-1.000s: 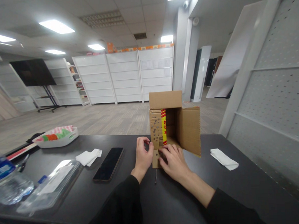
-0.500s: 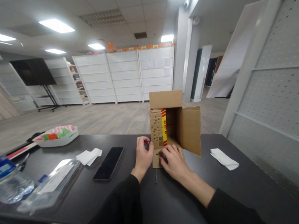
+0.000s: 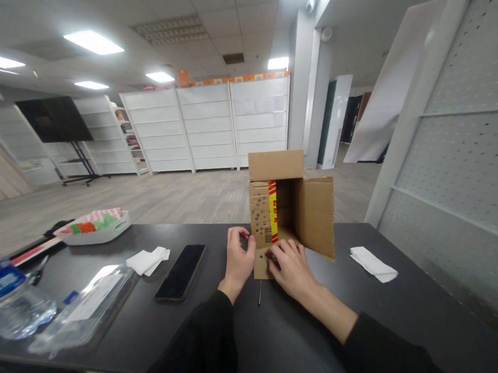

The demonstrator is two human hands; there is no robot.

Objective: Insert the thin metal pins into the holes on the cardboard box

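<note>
A cardboard box (image 3: pixel 313 213) stands with its opening toward me and its flaps spread. Its left flap (image 3: pixel 259 208) carries several small dark round spots or pieces and a strip of yellow-and-red tape (image 3: pixel 273 210). Beside that flap's lower left edge is my left hand (image 3: pixel 239 260), fingers curved and thumb apart, with no object visible in it. My right hand (image 3: pixel 294 265) rests over the lower flap (image 3: pixel 261 269), its thumb and fingertips drawn together around something small and dark, mostly hidden. A thin dark rod (image 3: pixel 260 294) lies on the table in front of the box.
On the dark table (image 3: pixel 279 342), a phone (image 3: pixel 181 273), folded tissue (image 3: pixel 148 261), a clear plastic case (image 3: pixel 88 309), a water bottle (image 3: pixel 15 302) and a white basket (image 3: pixel 95 234) are to the left. Another folded tissue (image 3: pixel 372 264) lies right. A perforated panel (image 3: pixel 469 195) borders the right side.
My right thumb and fingertips have shifted very slightly to the right over the lower flap. My left hand and the box stay where they were.
</note>
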